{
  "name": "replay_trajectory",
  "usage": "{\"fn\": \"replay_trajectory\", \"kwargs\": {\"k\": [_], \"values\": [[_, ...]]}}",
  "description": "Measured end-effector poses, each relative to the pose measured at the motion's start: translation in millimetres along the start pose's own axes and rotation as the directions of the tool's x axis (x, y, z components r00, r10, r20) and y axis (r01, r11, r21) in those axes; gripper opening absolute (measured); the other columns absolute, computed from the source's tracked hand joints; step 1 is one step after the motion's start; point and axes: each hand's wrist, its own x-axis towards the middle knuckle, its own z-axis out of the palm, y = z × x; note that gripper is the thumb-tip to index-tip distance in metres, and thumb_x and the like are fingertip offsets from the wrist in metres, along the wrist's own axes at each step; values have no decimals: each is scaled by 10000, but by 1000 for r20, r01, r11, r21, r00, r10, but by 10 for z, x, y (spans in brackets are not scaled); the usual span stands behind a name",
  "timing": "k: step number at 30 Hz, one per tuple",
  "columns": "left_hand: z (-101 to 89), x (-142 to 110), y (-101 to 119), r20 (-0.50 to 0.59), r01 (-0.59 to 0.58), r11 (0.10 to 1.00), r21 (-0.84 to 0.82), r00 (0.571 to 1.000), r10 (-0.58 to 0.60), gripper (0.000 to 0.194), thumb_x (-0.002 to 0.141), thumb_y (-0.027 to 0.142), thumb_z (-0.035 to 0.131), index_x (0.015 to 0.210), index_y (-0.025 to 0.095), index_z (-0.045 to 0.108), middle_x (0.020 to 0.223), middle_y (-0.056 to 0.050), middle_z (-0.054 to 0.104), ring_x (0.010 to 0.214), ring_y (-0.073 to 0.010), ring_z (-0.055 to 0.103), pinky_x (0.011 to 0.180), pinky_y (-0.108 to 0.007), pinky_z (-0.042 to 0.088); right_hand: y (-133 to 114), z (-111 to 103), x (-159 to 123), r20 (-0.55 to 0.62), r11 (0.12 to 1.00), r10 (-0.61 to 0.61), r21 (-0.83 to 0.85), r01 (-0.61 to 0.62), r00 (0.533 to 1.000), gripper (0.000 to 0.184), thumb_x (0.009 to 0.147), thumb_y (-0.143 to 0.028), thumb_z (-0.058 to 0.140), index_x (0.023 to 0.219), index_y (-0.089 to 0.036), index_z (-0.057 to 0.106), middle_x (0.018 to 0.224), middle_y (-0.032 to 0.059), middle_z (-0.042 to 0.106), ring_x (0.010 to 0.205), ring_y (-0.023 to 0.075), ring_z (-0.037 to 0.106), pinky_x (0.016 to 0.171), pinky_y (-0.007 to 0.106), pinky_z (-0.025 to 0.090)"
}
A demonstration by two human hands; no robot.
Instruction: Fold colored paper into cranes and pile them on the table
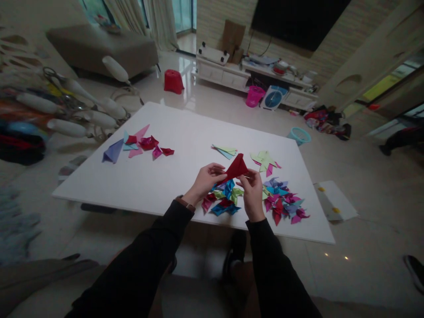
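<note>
A red folded paper piece (237, 167) is held up between my two hands, above the near part of the white table (132, 185). My left hand (208, 179) pinches its left corner, and the fingers of my right hand (251, 190) close on its right corner. Just beneath lies a pile of shiny folded papers (225, 207) in blue, green and red, partly hidden by my hands. To the right sits a heap of folded paper pieces (285, 201) in pink, purple and blue. Beyond my hands are flat folded papers (225, 151) and a light green folded piece (264, 160).
More folded papers (141, 143) lie on the table's left side. Lamp arms with white shades (96, 117) stand by the left edge. On the floor are a red stool (173, 81), a teal basket (299, 135) and a white board (336, 201).
</note>
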Motion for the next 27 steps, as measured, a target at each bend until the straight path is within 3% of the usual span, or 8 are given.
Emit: {"fn": "replay_trajectory", "kwargs": {"k": [3, 7, 9, 13, 19, 27], "values": [[47, -34, -61, -14, -45, 999, 28, 999, 45, 333, 609, 200, 860, 892, 138, 694, 779, -14, 704, 749, -119, 669, 776, -269, 548, 71, 35, -16, 60, 993, 78, 84, -83, 995, 382, 755, -321, 721, 1074, -227, 531, 954, 20, 672, 870, 175, 660, 758, 309, 558], [73, -88, -96, -105, -86, 994, 71, 990, 93, 337, 608, 250, 860, 887, 138, 708, 773, -27, 716, 730, -141, 670, 736, -286, 547, 95, 92, -71, -43, 991, 96, 93, -92, 994, 328, 736, -268, 701, 1006, -239, 517, 978, 3, 659, 839, 160, 642, 754, 307, 539], [81, -111, -103, -130, -103, 989, 102, 985, 116, 335, 608, 254, 859, 888, 137, 716, 762, -31, 721, 724, -152, 675, 722, -291, 548, 71, 117, -98, -25, 993, 92, 81, -90, 995, 305, 739, -281, 718, 975, -237, 529, 961, 3, 654, 825, 163, 643, 758, 320, 541], [106, -137, -118, -111, -147, 976, 160, 980, 165, 322, 604, 228, 862, 881, 134, 726, 768, -49, 740, 759, -176, 703, 753, -304, 559, 4, 151, -114, 100, 994, 59, 89, -68, 993, 266, 759, -363, 761, 919, -214, 611, 959, 31, 684, 838, 188, 674, 772, 346, 553], [113, -120, -128, -40, -139, 976, 164, 988, 148, 330, 626, 200, 841, 928, 129, 732, 739, -36, 726, 718, -158, 691, 702, -278, 563, -5, 187, -53, 136, 978, 100, 171, -123, 986, 292, 723, -400, 813, 877, -191, 678, 899, 33, 725, 818, 193, 689, 743, 326, 543], [100, -166, -105, -45, -157, 960, 234, 984, 172, 353, 644, 183, 844, 951, 136, 677, 1032, -86, 730, 809, -181, 739, 709, -276, 609, 57, 190, -36, 71, 980, 126, 145, -135, 990, 215, 698, -358, 812, 785, -181, 726, 772, 22, 722, 722, 170, 648, 685, 305, 513]]}}
